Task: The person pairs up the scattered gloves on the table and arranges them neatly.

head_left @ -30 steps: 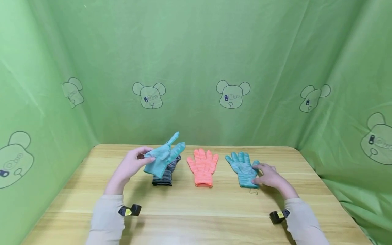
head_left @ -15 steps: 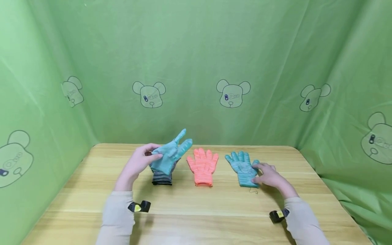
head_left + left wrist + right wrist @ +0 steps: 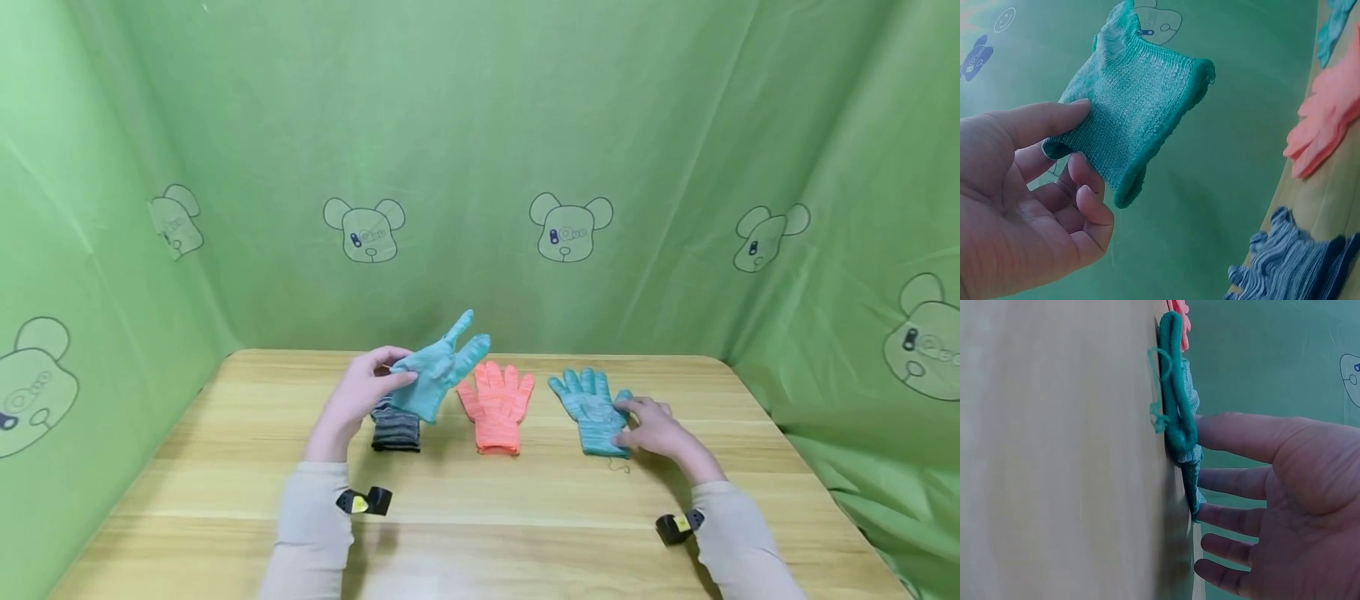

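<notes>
My left hand [image 3: 365, 389] pinches a light teal knit glove [image 3: 431, 375] near its cuff and holds it up off the table. In the left wrist view the thumb lies over the teal knit [image 3: 1129, 94], with fingers curled behind the cuff. Partly behind it in the head view, a dark grey striped glove [image 3: 396, 432] lies flat. My right hand [image 3: 656, 429] rests on the right edge of another teal glove [image 3: 596, 414], which lies fingers away from me. In the right wrist view, mostly straight fingers [image 3: 1235, 481] touch that glove's side, and a loose thread [image 3: 1156, 406] hangs at its cuff.
An orange-pink glove [image 3: 498, 412] lies flat between the grey striped glove and the right teal one. All rest on a light wooden table [image 3: 465, 517]. Green cloth [image 3: 472, 150] printed with bear heads walls the back and both sides.
My left hand has carried the raised teal glove to the right, uncovering the cuff of the grey striped glove. My right hand and the teal glove under it have shifted slightly left.
</notes>
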Demonstrator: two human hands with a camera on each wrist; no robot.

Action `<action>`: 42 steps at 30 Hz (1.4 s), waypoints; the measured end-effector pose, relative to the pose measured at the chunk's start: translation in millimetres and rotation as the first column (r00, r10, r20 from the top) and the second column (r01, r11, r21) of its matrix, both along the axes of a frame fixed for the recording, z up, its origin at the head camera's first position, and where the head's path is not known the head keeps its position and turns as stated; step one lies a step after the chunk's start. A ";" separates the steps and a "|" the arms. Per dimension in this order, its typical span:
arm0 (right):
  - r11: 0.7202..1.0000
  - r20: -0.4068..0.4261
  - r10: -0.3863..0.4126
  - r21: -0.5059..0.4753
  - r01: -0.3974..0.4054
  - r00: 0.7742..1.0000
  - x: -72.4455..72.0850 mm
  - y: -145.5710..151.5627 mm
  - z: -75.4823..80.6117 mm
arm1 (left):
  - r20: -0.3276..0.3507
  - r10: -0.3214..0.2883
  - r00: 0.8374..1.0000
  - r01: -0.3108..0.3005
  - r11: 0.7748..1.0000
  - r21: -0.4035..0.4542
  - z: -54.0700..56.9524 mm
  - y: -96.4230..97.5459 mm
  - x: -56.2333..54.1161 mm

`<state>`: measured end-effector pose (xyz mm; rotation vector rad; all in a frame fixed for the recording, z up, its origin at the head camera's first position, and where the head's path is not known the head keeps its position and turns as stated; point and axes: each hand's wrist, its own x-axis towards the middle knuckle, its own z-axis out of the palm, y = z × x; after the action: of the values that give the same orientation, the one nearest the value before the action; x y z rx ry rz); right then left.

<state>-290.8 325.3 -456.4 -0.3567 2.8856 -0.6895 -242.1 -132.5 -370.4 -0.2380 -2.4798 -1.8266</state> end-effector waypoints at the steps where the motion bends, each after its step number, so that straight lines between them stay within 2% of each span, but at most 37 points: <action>1: 1.000 -0.002 0.003 0.004 -0.003 1.000 -0.1 -0.6 -0.1 | 0.003 0.001 1.000 -0.001 1.000 0.007 -0.3 1.7 -0.9; 9: 1.000 0.004 0.000 0.005 0.000 1.000 -0.9 -5.9 1.2 | 0.011 -0.003 1.000 0.002 0.998 0.056 -0.7 15.7 -4.5; 10: 1.000 0.004 0.001 0.006 -0.001 1.000 -0.6 -6.3 1.5 | 0.016 -0.005 1.000 0.004 0.998 0.065 2.1 18.1 -2.7; 16: 1.000 -0.003 0.008 0.016 -0.008 1.000 0.5 -6.5 3.6 | 0.029 -0.005 1.000 0.002 0.995 0.100 -1.2 27.3 -4.8; 17: 1.000 -0.005 0.009 0.019 -0.009 1.000 0.4 -6.5 3.7 | 0.027 -0.004 1.000 0.001 0.995 0.103 -4.9 28.0 -7.4; 25: 1.000 -0.007 0.007 0.019 -0.007 1.000 1.4 -5.6 5.8 | 0.026 0.004 1.000 -0.007 0.992 0.124 -7.0 39.7 -10.8; 32: 1.000 0.002 0.007 0.023 -0.007 1.000 1.9 -5.3 4.6 | 0.065 -0.010 0.998 0.000 0.988 0.157 -7.7 51.0 -12.2; 42: 1.000 0.006 0.008 0.017 -0.008 1.000 4.1 -5.2 6.3 | 0.052 -0.003 0.999 -0.006 0.985 0.173 -10.6 65.5 -14.1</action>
<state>-286.7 320.1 -450.1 -0.3632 2.8815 -0.6638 -256.2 -66.9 -381.0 -0.1831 -2.3332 -2.0585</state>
